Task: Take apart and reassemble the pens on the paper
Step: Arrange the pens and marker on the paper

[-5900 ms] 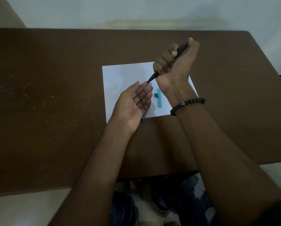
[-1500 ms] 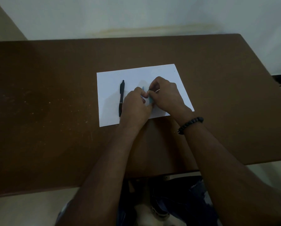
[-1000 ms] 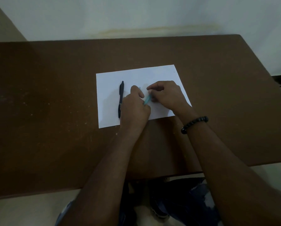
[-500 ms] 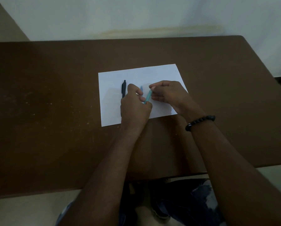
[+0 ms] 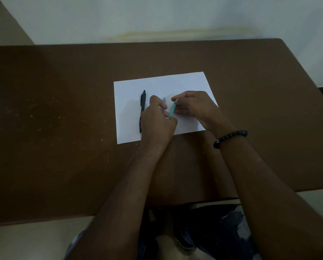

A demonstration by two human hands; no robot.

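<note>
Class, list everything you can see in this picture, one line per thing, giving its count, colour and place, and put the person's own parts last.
table: one, brown, fills the middle of the view.
paper: one sheet, white, lying on the table.
black pen: one, black, lying on the paper's left part, beside the left hand.
teal pen: one, teal, held between both hands above the paper.
blue piece: one, blue, showing just beyond the left hand's fingers; too hidden to identify.
wall: pale, behind the table.
bracelet: one, black beads, on the right wrist.
left hand: one, grips the teal pen's near end.
right hand: one, pinches the pen's far end.
</note>
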